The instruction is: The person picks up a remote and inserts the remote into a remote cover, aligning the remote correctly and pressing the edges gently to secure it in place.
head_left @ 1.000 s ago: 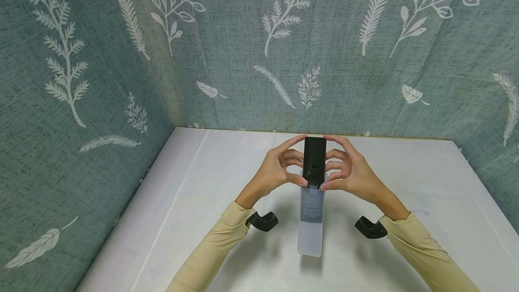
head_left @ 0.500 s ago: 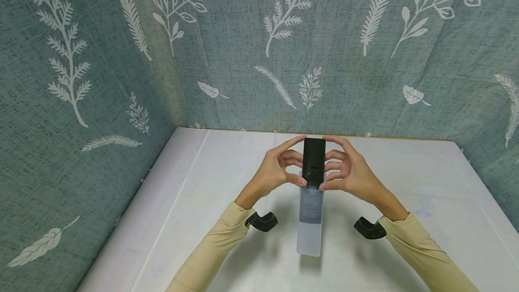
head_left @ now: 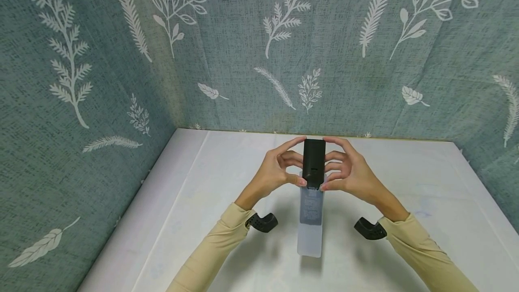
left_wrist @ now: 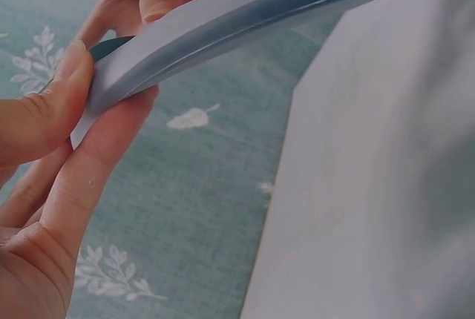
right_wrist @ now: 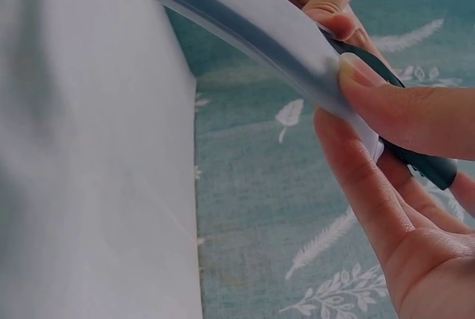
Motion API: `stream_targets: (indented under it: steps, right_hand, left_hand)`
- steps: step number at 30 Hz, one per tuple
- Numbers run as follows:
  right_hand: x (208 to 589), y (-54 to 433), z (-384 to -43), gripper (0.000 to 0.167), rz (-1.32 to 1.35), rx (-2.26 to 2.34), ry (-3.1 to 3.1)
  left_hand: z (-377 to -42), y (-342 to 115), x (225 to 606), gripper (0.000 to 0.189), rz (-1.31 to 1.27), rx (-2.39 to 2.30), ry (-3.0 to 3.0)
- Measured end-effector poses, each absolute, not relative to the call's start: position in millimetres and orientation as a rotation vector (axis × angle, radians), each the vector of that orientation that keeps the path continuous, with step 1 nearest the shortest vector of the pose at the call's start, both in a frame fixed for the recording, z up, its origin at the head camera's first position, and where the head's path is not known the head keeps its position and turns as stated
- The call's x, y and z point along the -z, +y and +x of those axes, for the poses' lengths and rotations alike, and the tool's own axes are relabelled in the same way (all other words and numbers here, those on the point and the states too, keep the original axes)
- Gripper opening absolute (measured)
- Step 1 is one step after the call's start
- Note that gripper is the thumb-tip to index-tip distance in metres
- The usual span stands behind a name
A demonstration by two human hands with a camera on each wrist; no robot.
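Note:
A black remote control, its back showing, is held up in the head view with its lower part inside a long translucent sleeve. The covered part shows bluish through the sleeve, with blurred print. On the left side, my left hand pinches the sleeve's mouth between thumb and finger, its index fingertip at the remote's bare far end. My right hand mirrors this hold on the other side. In the right wrist view the sleeve bends slightly, and the remote's dark end pokes out past the fingers.
A white table lies below, and the sleeve's shadow falls on it. Teal cloth with white leaf prints stands behind the table and along its left and right sides. A black strap piece sits at each wrist.
Both hands keep the same hold on the sleeve and remote. Only a very slight shift of the whole view shows across the frames.

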State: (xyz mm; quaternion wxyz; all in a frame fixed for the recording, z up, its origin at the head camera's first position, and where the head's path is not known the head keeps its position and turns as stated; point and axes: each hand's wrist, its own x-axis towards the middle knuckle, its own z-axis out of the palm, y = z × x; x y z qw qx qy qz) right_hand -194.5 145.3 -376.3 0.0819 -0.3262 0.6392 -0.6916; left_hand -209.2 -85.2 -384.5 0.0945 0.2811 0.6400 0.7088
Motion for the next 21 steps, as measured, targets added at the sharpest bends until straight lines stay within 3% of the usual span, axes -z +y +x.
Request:
stream_targets:
  steps: [21]
  right_hand:
    - [368.5, 149.1, -189.5, 0.097, -0.880, 2.037, 1.958]
  left_hand:
    - [-204.6, -86.5, 382.7, 0.102, 0.878, -1.978, 1.851]
